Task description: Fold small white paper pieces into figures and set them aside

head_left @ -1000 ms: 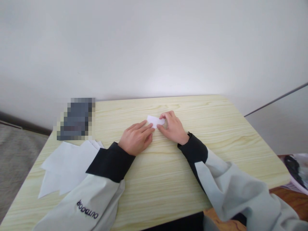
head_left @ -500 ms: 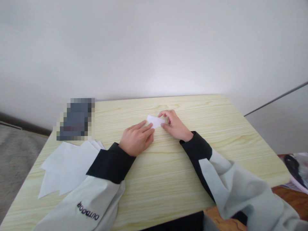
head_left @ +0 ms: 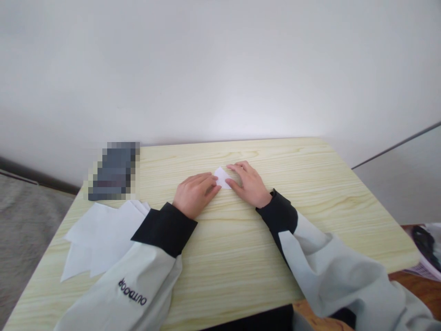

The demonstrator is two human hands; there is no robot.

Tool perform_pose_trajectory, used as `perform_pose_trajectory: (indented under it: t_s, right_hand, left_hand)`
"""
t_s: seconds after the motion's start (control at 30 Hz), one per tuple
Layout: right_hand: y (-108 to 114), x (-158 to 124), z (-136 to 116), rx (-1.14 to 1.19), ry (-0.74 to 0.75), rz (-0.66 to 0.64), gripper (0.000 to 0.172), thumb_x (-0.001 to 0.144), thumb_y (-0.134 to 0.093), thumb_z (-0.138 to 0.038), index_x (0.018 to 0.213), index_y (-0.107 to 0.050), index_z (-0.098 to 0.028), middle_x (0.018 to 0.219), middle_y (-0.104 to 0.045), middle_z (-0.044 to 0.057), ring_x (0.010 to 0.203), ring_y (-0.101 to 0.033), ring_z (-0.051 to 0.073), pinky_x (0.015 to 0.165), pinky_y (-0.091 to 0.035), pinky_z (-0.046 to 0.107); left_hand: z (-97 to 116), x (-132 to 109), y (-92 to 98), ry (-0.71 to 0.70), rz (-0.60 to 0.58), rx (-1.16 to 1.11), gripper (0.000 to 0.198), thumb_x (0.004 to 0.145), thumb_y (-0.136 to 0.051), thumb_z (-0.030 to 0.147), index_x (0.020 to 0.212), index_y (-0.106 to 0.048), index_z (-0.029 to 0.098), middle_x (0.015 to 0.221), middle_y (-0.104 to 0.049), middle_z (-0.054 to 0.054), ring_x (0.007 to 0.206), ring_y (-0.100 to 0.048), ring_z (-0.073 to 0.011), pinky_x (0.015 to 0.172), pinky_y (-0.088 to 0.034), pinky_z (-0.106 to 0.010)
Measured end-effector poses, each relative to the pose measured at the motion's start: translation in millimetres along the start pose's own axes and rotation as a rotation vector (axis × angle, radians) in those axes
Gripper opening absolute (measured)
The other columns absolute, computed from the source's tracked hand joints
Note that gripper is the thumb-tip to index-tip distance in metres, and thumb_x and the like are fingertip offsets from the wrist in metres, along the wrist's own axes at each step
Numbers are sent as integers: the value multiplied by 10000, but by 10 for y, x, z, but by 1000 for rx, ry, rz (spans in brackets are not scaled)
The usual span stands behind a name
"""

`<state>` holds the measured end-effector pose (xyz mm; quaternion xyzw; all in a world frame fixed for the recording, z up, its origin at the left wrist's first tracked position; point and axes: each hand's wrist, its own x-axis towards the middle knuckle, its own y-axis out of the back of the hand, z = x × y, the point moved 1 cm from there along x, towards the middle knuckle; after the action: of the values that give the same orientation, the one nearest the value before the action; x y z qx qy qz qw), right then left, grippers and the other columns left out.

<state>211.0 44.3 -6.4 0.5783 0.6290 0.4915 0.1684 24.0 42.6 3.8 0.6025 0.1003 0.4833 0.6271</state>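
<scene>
Set the fingers of the left hand [head_left: 193, 195] close together at the left edge of a small white paper piece [head_left: 223, 178]; could not tell whether clamped or merely pressing. Rested the right hand's [head_left: 251, 186] thumb on its right side, with index finger spread well apart from thumb. Had the paper on the desk [head_left: 223, 257] directly between both hands, with neither nearer, with visible long axis slanting far left to near right. Looked plain, apparently folded, with one corner toward the wall [head_left: 223, 69]. Saw loose white sheets [head_left: 110, 232] farther left, partly covered by the left sleeve [head_left: 151, 271].
</scene>
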Motion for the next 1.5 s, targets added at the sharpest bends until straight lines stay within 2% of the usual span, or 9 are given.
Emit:
perform_pose_trajectory:
  t_s: [0.13,0.4,0.6,0.73,0.83,1.0,1.23,1.5]
  right_hand:
    - [5,-2,-18,-26,5,-29,412,845,-506,-366,1199,-522,-156,1125,-521,120,1046,-501,242,923,-406,399]
    - [42,-7,-60,-24,66,-85,447,828,-527,-369,1230,-498,-174,1216,-509,109,1134,-463,238,953,-358,407]
    - [43,-1,-60,-26,55,-91,344,845,-523,-379,1125,-594,-192,1080,-546,91,1006,-518,213,902,-384,375]
    - [46,3,-62,-24,49,-75,294,847,-532,-392,1046,-627,-198,963,-570,66,933,-530,199,847,-401,345]
    - [47,7,-55,-24,69,-59,267,862,-516,-406,985,-646,-208,949,-575,59,902,-536,189,831,-405,331]
    - [44,9,-40,-26,97,-47,302,847,-535,-436,1005,-655,-208,1017,-571,65,918,-545,188,854,-410,333]
    - [79,23,-94,-26,81,-49,261,931,-406,-286,906,-646,-187,921,-604,51,876,-555,159,792,-428,281]
    - [70,37,-135,-25,23,-42,227,937,-365,-255,875,-568,-175,846,-610,54,803,-556,168,739,-423,282]
  left_hand:
    - [-10,16,7,43,2,-16,143,832,-558,306,869,-632,190,991,-669,-44,938,-610,-187,871,-491,-331]
    - [-15,10,28,122,21,36,217,839,-523,288,956,-683,201,982,-624,-69,970,-541,-222,892,-464,-379]
    - [-31,-4,25,120,2,33,250,829,-558,359,986,-693,219,1005,-633,-55,986,-537,-227,895,-459,-380]
    - [-48,-1,24,138,30,8,225,821,-580,348,944,-696,199,959,-639,-59,957,-549,-219,875,-472,-364]
    - [-55,2,21,129,45,2,204,818,-588,349,886,-700,192,909,-640,-61,922,-559,-214,846,-483,-353]
    - [-67,1,25,92,51,3,187,823,-588,336,855,-717,204,884,-653,-52,899,-566,-207,822,-488,-347]
    - [-83,5,29,61,43,10,178,828,-585,334,882,-717,227,886,-662,-44,895,-569,-204,818,-486,-345]
    - [-46,13,55,15,-7,87,206,858,-537,335,924,-711,245,915,-658,-43,900,-565,-200,824,-479,-338]
